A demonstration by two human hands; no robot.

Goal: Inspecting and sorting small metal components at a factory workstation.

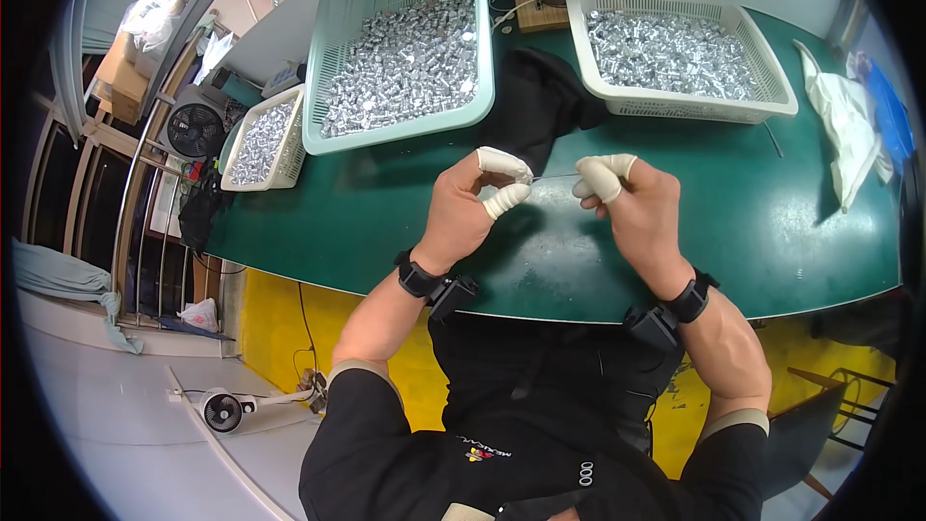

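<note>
Above the green table, my left hand (463, 207) pinches thumb and forefinger together, both in white finger cots. Whatever lies between those tips is too small to make out. Facing it, my right hand (639, 207) has its cot-covered fingers closed round a thin metal rod (557, 176). The rod spans the gap between the hands, and its far end meets the left fingertips. Whether the left fingers grip the rod itself or a small part at its end is hidden.
Small silvery metal parts fill a large pale-green basket (487, 58), a white basket (675, 108) at right and a smaller white basket (290, 174) at left. A black cloth (531, 101) lies between. At right are a thin tool (775, 140) and a white bag (837, 116) on the green table (772, 251).
</note>
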